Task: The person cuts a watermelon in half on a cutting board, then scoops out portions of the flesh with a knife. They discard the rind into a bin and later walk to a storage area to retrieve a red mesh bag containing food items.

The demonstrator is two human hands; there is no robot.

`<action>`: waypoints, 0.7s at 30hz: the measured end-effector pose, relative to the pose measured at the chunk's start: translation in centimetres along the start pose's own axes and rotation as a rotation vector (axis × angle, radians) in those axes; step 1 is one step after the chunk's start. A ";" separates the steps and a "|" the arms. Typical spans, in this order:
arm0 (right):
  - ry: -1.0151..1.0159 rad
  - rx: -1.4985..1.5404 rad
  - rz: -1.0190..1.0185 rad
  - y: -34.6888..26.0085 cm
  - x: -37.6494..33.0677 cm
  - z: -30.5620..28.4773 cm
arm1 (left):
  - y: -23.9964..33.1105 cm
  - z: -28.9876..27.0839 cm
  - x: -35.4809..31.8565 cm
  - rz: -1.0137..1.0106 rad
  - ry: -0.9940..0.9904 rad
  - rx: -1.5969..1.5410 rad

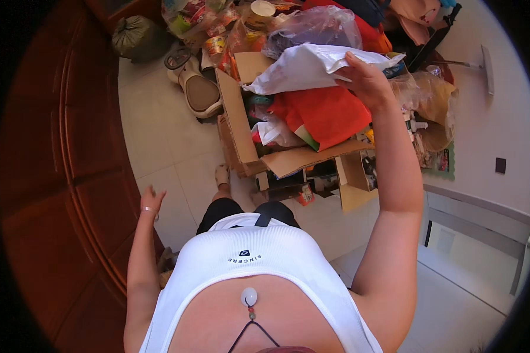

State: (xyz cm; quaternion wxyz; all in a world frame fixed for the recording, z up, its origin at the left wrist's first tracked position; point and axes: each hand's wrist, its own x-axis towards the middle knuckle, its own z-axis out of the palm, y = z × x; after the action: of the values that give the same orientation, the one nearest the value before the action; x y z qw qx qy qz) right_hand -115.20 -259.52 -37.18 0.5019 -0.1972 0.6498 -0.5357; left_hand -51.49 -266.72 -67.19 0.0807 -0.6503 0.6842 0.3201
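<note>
My right hand (366,82) reaches forward over an open cardboard box (237,120) and grips the edge of a white plastic bag (303,67). The bag spreads to the left of the hand, across the far part of the box. Just below it, a red cloth-like bag (327,115) with a green and white corner lies in the box. Beside that is a crumpled white and red plastic bag (274,132). My left hand (152,200) hangs low at my left side, with its fingers apart and nothing in it.
Left of the box stands a beige clog (199,93); behind it sits a tied dark green sack (136,38). Bags and food packages (224,29) pile up at the back. Brown wooden doors (41,170) line the left; a white wall (477,123) is on the right.
</note>
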 end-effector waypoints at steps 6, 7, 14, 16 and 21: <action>-0.052 -0.052 -0.068 0.8 1.4 5.2 | 31.6 -11.1 1.7 0.961 0.345 -0.215; -0.075 -0.049 -0.066 1.0 1.6 6.4 | 34.7 -11.2 2.7 1.170 0.429 -0.197; -0.121 -0.762 -0.031 6.8 0.3 -0.7 | 46.4 -5.6 8.0 0.700 -0.074 -0.863; 0.043 -1.225 0.239 11.5 0.6 -3.4 | 46.7 -5.3 9.4 0.619 0.060 -0.985; 0.071 -1.482 0.490 19.1 -2.2 -1.4 | 46.8 -8.9 7.8 0.378 -0.001 -1.249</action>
State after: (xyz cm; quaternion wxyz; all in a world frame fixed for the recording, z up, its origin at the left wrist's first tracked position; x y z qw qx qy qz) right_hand -110.11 -250.41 -53.37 0.3222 -0.3147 0.8787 0.1584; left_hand -93.95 -280.50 -48.72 -0.3697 -0.4430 0.4721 0.6665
